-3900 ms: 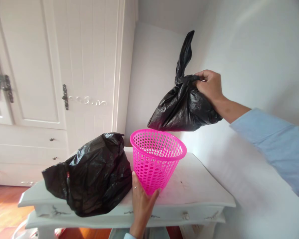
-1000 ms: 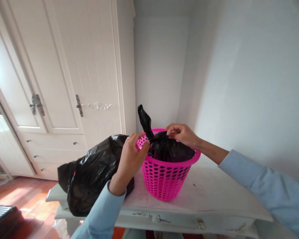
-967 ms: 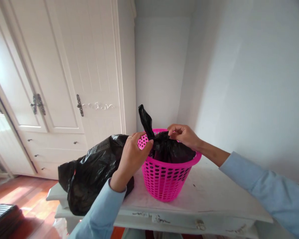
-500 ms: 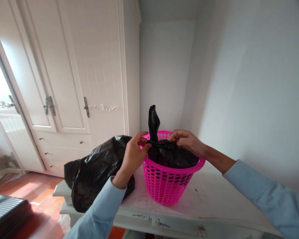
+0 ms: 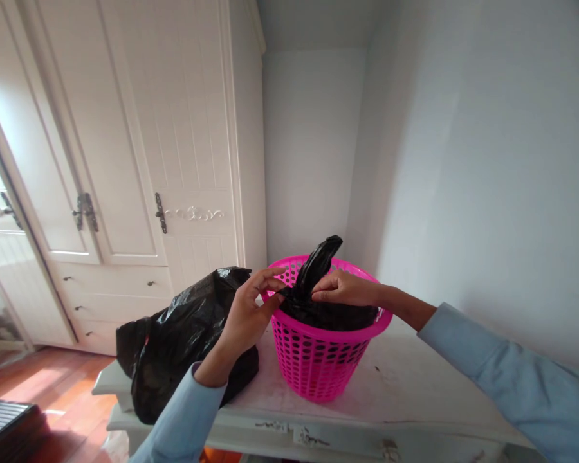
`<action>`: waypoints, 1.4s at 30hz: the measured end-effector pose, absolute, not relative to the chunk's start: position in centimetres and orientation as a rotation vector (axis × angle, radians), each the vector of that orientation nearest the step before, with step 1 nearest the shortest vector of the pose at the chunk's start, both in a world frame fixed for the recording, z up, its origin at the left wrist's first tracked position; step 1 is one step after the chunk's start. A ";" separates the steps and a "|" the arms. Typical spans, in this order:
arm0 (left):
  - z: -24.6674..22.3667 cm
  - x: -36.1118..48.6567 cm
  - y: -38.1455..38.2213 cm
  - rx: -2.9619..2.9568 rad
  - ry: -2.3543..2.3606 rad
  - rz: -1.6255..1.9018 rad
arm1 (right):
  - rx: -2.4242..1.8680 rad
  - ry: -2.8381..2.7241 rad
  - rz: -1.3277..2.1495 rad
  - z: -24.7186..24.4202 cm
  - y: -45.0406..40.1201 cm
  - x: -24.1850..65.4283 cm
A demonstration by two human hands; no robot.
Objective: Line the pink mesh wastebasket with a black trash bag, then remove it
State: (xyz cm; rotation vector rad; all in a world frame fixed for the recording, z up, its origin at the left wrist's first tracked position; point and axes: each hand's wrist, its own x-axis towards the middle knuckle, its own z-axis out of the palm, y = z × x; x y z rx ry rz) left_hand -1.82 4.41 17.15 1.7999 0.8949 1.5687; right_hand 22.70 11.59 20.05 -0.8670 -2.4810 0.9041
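Note:
A bright pink perforated plastic basket [image 5: 321, 366] stands upright on a white dresser top [image 5: 405, 386]. Inside its upper part lies a black plastic bag [image 5: 338, 315], with one twisted end sticking up and leaning right. My left hand [image 5: 253, 305] is at the basket's left rim, thumb and fingers pinching a piece of the bag. Over the basket's middle, my right hand [image 5: 347, 288] has its fingers closed on the bag near the base of the upright end. How the plastic is gathered under the fingers is partly hidden.
A second, bulky black plastic bag [image 5: 188, 341] rests on the dresser's left end, beside my left forearm. Behind stands a white wardrobe [image 5: 197, 148]; a pale wall [image 5: 463, 161] is on the right. A dark ridged object [image 5: 9, 424] sits low on the left, above the wooden floor.
The bag's upright end has tipped over to the right and lower. My right hand has moved left and down toward its base. My left hand keeps its pinch; the view has shifted slightly.

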 end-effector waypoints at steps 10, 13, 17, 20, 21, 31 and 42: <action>17.1 -2.3 4.6 1.562 0.811 1.628 | -0.942 -2.258 0.592 19.6 12.5 22.7; 16.9 -2.0 4.8 1.463 0.788 1.646 | -1.018 -2.203 0.511 19.4 12.9 22.7; 17.0 -1.5 4.9 1.409 0.822 1.667 | -1.094 -2.133 0.449 19.4 13.3 22.8; 17.3 -1.5 4.7 1.409 0.838 1.641 | -1.107 -2.100 0.460 19.4 13.5 22.8; 17.5 -1.5 4.7 1.429 0.849 1.627 | -1.076 -2.091 0.481 19.4 13.5 22.8; 20.8 -2.4 6.0 2.088 1.253 1.321 | -0.845 -2.135 0.623 20.1 11.4 22.7; 22.6 -1.0 7.9 2.657 1.432 0.979 | -0.646 -2.310 0.396 19.0 12.6 22.4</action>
